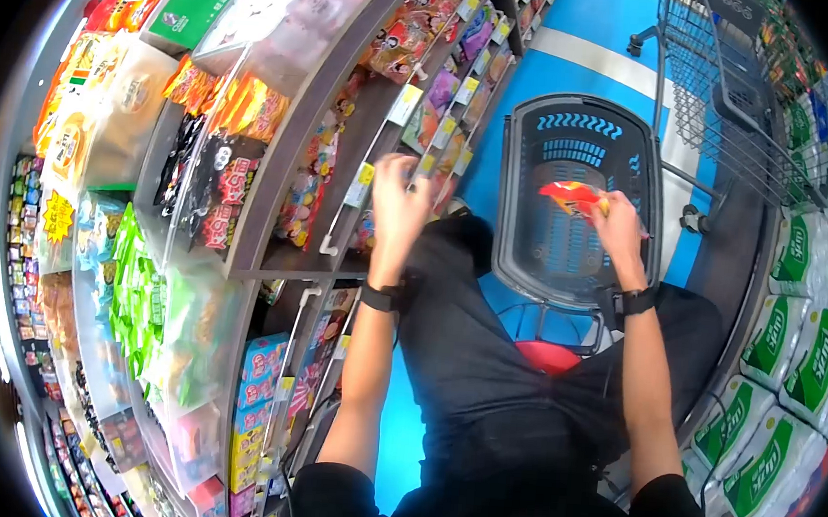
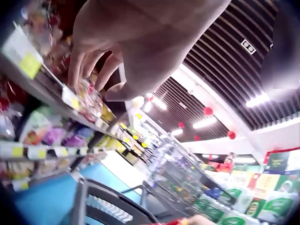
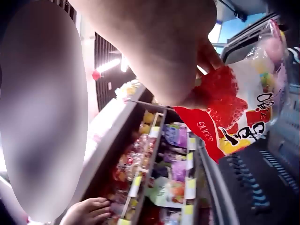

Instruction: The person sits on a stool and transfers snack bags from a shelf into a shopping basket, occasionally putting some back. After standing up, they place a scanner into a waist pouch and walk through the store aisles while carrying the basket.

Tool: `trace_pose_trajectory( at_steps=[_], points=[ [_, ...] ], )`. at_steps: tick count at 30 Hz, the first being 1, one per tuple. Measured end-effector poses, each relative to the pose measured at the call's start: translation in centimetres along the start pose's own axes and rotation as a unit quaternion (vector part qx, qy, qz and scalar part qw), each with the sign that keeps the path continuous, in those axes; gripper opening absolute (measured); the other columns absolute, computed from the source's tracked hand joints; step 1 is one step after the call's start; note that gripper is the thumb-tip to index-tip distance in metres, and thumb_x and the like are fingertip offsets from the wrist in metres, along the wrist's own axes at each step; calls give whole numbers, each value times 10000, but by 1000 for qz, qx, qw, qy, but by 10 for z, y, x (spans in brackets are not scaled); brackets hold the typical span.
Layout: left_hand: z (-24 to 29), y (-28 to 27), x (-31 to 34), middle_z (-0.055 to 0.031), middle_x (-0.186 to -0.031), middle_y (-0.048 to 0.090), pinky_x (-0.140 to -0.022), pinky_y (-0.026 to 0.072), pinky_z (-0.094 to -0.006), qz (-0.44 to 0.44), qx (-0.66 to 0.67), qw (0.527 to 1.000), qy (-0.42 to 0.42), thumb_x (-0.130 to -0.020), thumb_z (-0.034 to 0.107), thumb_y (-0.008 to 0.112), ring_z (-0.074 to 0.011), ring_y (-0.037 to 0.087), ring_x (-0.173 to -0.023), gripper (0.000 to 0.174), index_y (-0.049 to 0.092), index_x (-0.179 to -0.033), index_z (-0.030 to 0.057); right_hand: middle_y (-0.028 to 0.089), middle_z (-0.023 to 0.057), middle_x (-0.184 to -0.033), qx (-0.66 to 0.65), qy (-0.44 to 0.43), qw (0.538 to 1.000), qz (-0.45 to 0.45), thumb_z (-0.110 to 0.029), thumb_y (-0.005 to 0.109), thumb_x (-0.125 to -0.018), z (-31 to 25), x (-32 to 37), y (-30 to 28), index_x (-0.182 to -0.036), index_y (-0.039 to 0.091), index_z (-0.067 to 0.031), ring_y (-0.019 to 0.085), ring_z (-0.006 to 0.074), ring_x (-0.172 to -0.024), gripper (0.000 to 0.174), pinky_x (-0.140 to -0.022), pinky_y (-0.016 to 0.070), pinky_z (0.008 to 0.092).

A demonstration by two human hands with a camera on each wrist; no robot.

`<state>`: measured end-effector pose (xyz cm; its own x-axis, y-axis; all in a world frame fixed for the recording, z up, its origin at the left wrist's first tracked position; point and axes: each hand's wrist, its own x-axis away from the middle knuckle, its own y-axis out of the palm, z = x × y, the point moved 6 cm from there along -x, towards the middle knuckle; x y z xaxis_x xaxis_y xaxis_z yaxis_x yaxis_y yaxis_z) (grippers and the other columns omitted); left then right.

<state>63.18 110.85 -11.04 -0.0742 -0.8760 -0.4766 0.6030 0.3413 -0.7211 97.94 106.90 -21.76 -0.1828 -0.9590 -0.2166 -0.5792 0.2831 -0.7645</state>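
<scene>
Seen from above, the R hand was inside the right rim of the dark grey plastic basket w/ slotted walls, pinching a red, white & clear plastic packet over its open middle; height above the bottom unclear. The L hand, fingers loosely bent & grasping nothing, was just beside the grey shelf edge w/ white-and-yellow price tags; contact, can't tell. A strip of floor lay open btwn shelf & basket.

R wrist cam showed the packet's black lettering & see-through end w/ pastel pieces, unreadable in head view; L wrist cam alone gave red hanging balls under the dark slatted ceiling.

Floor was glossy blue; wire-mesh cart stood beyond the basket, green-and-white packs stacked at far right
</scene>
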Motion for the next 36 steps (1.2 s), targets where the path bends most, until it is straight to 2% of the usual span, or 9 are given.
trace_pose_trajectory(
  at_steps=[4, 6, 8, 14, 16, 20, 24, 31, 36],
  points=[
    [-46, -86, 4, -268, -1172, 466, -992, 295, -461, 134, -231, 959, -92, -757, 161, 604, -422, 452, -1077, 430, 503, -1131, -27, 618, 237, -802, 113, 84, 986, -84, -176, 619, -739, 66, -9, 46, -785, 614, 42, 618, 383, -773, 223, -687, 508, 443],
    [-104, -110, 7, -275, -918, 600, -878, 395, -427, 114, -313, 927, -170, -797, 313, 539, -398, 556, -916, 467, 547, -1063, -72, 627, 231, -890, 130, 124, 959, -218, -228, 575, -768, 79, -11, 63, -883, 657, -1, 618, 367, -836, 268, -743, 504, 433],
    [-151, -123, 13, -204, -721, 633, -791, 427, -402, 2, -205, 902, -379, -838, 413, 446, -350, 603, -733, 519, 584, -988, -64, 621, 244, -902, 158, 157, 940, -259, -248, 557, -773, 117, -6, 98, -872, 666, -7, 605, 359, -893, 282, -799, 482, 441],
    [-173, -125, 6, -172, -697, 644, -697, 418, -403, -84, -140, 889, -427, -867, 328, 411, -268, 600, -613, 398, 565, -944, -31, 617, 244, -919, 31, 117, 943, -309, -254, 551, -787, 111, 9, 119, -913, 645, 17, 584, 379, -925, 313, -799, 463, 433],
    [-173, -125, 4, -179, -589, 600, -564, 395, -468, 14, -90, 933, -348, -786, 278, 479, -305, 561, -540, 368, 610, -708, -56, 631, 229, -885, 30, 106, 941, -319, -237, 544, -790, 103, 9, 108, -906, 642, 25, 606, 368, -879, 303, -777, 470, 402],
    [-197, -122, 15, -177, -803, 646, -615, 426, -492, 75, -405, 877, -248, -835, 245, 536, -367, 610, -694, 260, 636, -847, 5, 643, 200, -840, -48, 60, 954, -288, -207, 548, -782, 96, 8, 101, -899, 636, 18, 634, 311, -807, 269, -752, 476, 362],
    [-54, -117, 14, -137, -876, 621, -732, 431, -438, 119, -473, 860, -149, -828, 154, 555, -334, 594, -812, 158, 612, -915, 36, 647, 182, -873, -131, 37, 947, -290, -210, 562, -802, 67, 11, 85, -934, 623, 16, 635, 290, -821, 269, -748, 480, 362],
    [18, -124, 64, -34, -854, 602, -778, 410, -344, 307, -369, 865, 146, -711, -34, 679, -227, 534, -847, 176, 655, -848, 74, 635, 145, -851, -291, -64, 921, -250, -193, 639, -783, -63, 13, 34, -989, 585, 24, 625, 246, -825, 304, -753, 484, 350],
    [101, -133, 60, -29, -864, 578, -735, 438, -347, 253, -263, 884, 292, -651, -94, 693, -226, 535, -816, 266, 675, -843, 90, 432, 149, -1268, -267, -250, 924, -106, -193, 753, -661, -188, 31, -39, -1243, 426, -53, 421, 309, -1174, 683, -974, 358, 392]
  ],
)
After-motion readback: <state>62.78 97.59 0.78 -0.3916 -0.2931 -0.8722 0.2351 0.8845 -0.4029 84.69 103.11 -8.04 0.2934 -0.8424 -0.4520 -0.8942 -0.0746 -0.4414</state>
